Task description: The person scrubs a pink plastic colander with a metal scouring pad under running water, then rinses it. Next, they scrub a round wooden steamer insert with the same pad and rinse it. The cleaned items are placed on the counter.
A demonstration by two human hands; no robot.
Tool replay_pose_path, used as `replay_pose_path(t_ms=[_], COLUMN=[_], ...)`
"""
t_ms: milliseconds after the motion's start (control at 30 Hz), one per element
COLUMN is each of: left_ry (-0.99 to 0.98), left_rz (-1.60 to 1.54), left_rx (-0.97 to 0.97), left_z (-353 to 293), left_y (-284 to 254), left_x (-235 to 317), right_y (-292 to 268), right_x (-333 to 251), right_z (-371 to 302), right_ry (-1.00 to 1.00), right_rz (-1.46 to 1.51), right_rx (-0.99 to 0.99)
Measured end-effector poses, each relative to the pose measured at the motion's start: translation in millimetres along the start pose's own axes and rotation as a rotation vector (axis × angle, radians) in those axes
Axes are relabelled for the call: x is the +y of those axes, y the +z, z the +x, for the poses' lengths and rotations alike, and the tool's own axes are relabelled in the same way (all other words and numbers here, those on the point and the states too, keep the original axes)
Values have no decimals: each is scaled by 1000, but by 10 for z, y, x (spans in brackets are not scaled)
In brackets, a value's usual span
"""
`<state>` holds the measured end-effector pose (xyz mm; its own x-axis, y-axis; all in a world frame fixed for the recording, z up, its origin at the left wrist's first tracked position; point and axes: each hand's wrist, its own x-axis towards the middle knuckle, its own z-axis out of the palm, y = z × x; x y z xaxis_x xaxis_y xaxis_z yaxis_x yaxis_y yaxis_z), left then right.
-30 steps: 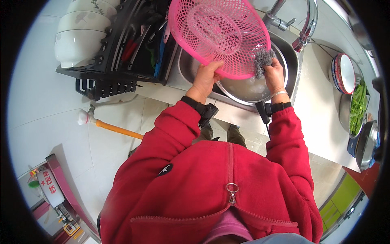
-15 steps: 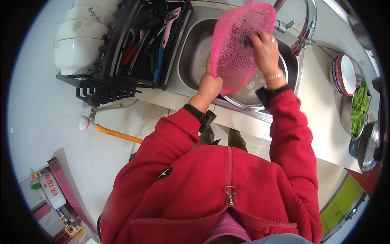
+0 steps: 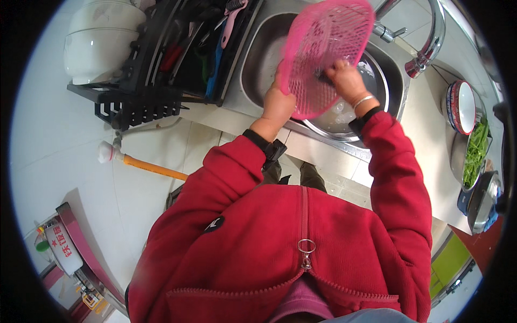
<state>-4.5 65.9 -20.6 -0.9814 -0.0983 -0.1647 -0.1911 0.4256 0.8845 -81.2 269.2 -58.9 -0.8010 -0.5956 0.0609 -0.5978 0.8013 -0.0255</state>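
A pink plastic colander [image 3: 308, 46] is tilted up on edge over the stainless sink [image 3: 260, 67]. My left hand [image 3: 277, 106] grips its near left rim, the fingers partly hidden behind it. Closed against the colander's inside, my right hand [image 3: 348, 82] presses a dark grey scrubber [image 3: 324, 76], which looks like steel wool and is mostly covered by the fingers. Below them, a round metal basin [image 3: 384, 99] stands in the sink with sudsy water in it.
The faucet [image 3: 431, 48] arches at the sink's right. Stacked bowls [image 3: 464, 107] and a container of green vegetables [image 3: 476, 156] stand on the right counter [image 3: 423, 145]. At left, a black rack [image 3: 140, 81] holds white bowls [image 3: 97, 54] and utensils.
My right hand and the scrubber have moved down along the colander's inside. The colander has tilted slightly, with my left hand still on its rim. The whole view has shifted a little.
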Motion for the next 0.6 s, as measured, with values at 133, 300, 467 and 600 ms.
replay_pose_path(t_ms=[133,300,467,600], left_ry=[48,70,-59,-17], left_rz=[-46,-212,-250,-199], left_rx=[-50,-25,-9,69], left_z=[-14,-28,-32,44], left_y=[-48,-54,-22,-58], left_x=[94,6,-156,-186], right_y=[-485,-302,258,153], right_x=[399,2,-639,-810], right_z=[368,108,-44,28], right_ry=[107,270,380,258], right_rz=[-251,-157,423,786], right_rx=[418,78,-141,-170])
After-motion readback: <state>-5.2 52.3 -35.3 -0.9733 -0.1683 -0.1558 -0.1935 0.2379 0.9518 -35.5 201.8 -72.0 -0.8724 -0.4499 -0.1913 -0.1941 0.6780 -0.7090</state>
